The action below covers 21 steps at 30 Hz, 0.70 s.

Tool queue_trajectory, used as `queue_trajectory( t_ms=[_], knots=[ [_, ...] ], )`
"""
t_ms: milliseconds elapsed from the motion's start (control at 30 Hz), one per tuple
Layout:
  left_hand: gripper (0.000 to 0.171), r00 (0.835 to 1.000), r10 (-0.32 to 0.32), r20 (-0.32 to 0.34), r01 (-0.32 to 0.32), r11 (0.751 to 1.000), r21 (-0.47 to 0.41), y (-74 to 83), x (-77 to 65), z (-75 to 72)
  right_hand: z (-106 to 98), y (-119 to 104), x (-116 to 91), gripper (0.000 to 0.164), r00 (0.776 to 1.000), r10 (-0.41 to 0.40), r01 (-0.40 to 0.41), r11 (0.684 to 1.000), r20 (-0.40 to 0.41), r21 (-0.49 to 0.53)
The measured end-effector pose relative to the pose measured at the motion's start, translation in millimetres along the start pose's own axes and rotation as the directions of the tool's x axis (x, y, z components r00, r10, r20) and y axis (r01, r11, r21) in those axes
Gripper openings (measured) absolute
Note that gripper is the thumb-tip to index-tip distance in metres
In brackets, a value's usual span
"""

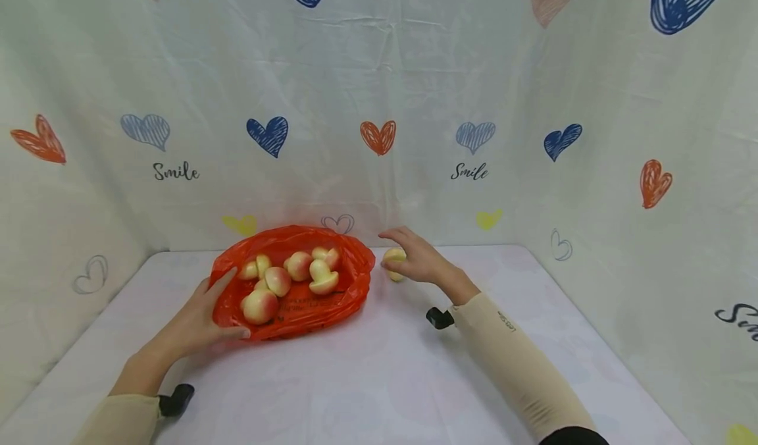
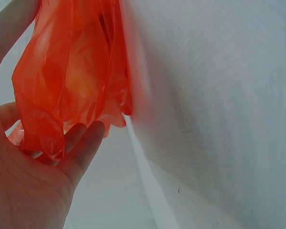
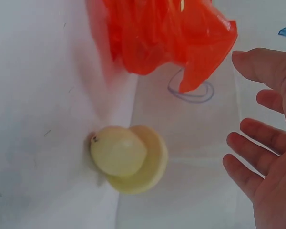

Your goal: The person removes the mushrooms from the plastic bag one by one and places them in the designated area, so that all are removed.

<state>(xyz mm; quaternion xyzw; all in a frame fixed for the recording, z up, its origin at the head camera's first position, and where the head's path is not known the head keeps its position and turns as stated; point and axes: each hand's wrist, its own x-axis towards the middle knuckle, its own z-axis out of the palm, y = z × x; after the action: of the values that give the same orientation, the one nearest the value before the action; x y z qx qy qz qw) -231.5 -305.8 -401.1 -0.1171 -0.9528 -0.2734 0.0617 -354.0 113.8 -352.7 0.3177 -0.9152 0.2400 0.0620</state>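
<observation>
- Fingers (image 1: 223, 282) of the left hand (image 1: 192, 323), in the head view, curl loosely around the left side of a translucent red plastic bag (image 1: 322, 325), the thumb at its near edge; this grip probably steadies the thin film and holds its mouth wide. Several cream mushroom-shaped pieces with red-blushed caps (image 1: 260, 307) lie inside, loosely spread, perhaps because the bag is splayed flat on the white-covered table (image 1: 367, 392). Right-hand fingers are parted from the thumb, grasping nothing visible; that right hand (image 1: 420, 259) hovers by a lone cream mushroom-shaped piece (image 1: 393, 255) outside the bag, just beyond its right side.

- Left-wrist view: thumb and fingers stand on either side of the bag's crumpled film, with some fingertips hidden behind it. How firmly they press, I cannot tell. Soft plastic would likely sag without such support.

- Right-wrist view: the fingers are released and slightly bent, with a gap between them and the lone piece. It rests on the table near the heart-printed white backdrop (image 3: 195, 133), cap and stem both showing, apart from the bag.
</observation>
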Motion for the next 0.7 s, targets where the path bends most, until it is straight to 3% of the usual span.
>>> queue_trajectory(
  t_ms=[333, 700],
  knots=[
    [0.117, 1.000, 0.007, -0.007, -0.007, 1.000, 0.000, -2.1, 0.0, 1.0, -0.5, -28.4, 5.6, 0.055, 0.995, -0.096, 0.096, 0.995, -0.018, -0.001],
    [0.116, 1.000, 0.004, -0.004, -0.004, 1.000, -0.004, 0.5, 0.8, 1.1, 13.0, -49.7, 20.9, 0.054, 0.975, -0.221, 0.220, 0.975, -0.013, -0.007]
  ],
)
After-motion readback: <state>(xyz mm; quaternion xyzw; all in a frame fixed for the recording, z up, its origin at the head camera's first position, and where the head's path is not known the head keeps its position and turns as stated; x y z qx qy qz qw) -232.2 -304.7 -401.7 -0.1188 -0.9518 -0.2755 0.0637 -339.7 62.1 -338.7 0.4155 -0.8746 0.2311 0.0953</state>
